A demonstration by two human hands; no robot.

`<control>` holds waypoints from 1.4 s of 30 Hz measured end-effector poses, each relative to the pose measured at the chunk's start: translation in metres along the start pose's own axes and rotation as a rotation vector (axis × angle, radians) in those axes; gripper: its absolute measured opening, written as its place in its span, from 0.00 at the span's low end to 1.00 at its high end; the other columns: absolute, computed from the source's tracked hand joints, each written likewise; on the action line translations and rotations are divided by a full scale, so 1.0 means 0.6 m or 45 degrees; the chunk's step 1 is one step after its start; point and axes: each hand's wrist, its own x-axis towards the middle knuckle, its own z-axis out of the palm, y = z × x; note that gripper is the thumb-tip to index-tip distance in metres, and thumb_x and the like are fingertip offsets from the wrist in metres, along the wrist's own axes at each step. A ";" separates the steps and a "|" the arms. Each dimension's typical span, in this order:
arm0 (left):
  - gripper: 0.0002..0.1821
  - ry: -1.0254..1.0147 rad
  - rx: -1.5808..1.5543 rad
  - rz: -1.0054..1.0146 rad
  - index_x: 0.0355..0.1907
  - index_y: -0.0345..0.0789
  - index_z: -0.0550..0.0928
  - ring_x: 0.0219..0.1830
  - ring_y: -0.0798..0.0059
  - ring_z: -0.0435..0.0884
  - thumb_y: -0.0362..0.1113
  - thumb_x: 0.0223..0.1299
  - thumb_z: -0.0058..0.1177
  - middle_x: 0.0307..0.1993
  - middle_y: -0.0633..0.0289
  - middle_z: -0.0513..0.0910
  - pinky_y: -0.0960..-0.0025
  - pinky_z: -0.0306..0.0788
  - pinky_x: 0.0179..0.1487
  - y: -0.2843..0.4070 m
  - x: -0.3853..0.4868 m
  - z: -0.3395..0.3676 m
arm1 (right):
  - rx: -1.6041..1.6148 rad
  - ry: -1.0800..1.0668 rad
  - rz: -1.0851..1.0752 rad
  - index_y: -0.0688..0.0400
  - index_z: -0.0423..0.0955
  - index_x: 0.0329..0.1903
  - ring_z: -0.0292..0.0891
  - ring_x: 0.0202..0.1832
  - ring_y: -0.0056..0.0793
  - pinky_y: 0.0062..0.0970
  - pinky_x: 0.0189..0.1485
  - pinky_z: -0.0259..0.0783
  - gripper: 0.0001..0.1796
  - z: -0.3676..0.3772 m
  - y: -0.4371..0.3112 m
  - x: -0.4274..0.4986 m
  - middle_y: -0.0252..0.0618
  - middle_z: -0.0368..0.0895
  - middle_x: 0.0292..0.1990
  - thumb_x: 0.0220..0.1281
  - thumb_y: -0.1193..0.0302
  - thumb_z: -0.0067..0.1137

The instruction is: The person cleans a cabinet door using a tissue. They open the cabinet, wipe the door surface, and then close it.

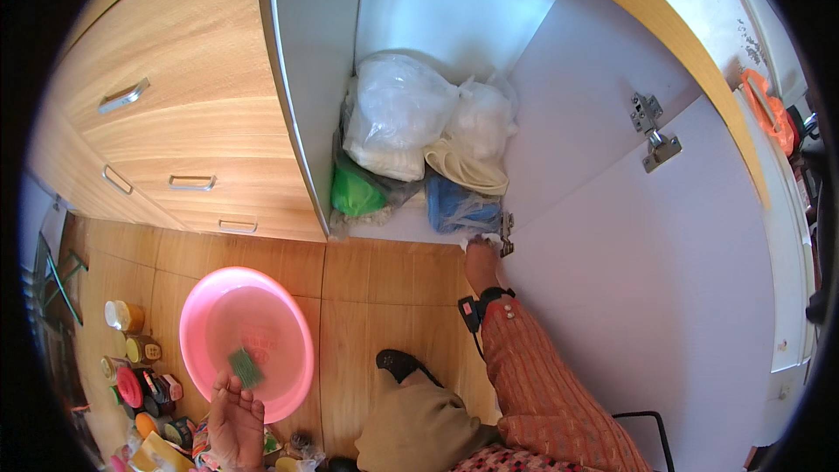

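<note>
My right hand (482, 259) reaches to the front edge of an open cabinet's floor (393, 231), beside the lower hinge (507, 236). It presses a white wipe (489, 242), mostly hidden under the fingers; cloth or paper, I cannot tell which. My left hand (237, 423) is palm up with loosely bent fingers, nothing in it, over the near rim of a pink plastic basin (300, 334). Just past its fingertips, a green scouring pad (246, 368) lies in the basin's water. Inside the cabinet are white plastic bags (400, 111), a cream folded item (465, 167), a blue bundle (459, 206) and a green one (354, 193).
The cabinet door (642, 288) stands open along my right arm. Wooden drawers (196, 144) rise at the left. Several jars (143, 349) crowd the floor left of the basin. My shoe (400, 364) rests on the wood-look floor (387, 282). An orange bag (770, 115) is at the far right.
</note>
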 end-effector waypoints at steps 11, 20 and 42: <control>0.14 0.043 -0.021 0.021 0.53 0.37 0.76 0.39 0.73 0.81 0.34 0.66 0.47 0.42 0.64 0.82 0.68 0.77 0.41 0.001 0.001 0.013 | 0.400 0.610 -0.429 0.59 0.75 0.43 0.76 0.40 0.51 0.44 0.41 0.71 0.12 -0.231 -0.082 0.054 0.51 0.78 0.36 0.54 0.75 0.53; 0.13 0.037 -0.003 0.051 0.52 0.38 0.76 0.37 0.75 0.80 0.35 0.66 0.47 0.41 0.66 0.82 0.69 0.76 0.40 -0.001 -0.028 0.026 | 0.310 0.308 -0.144 0.58 0.74 0.38 0.75 0.39 0.55 0.44 0.40 0.70 0.09 -0.135 -0.027 0.023 0.52 0.76 0.37 0.53 0.79 0.48; 0.12 0.017 0.024 0.052 0.47 0.41 0.78 0.36 0.75 0.81 0.34 0.61 0.51 0.39 0.67 0.83 0.67 0.74 0.40 -0.004 -0.034 0.029 | 1.970 0.998 -0.899 0.66 0.74 0.42 0.68 0.36 0.12 0.19 0.38 0.68 0.08 -0.705 -0.522 0.142 0.29 0.77 0.35 0.58 0.78 0.57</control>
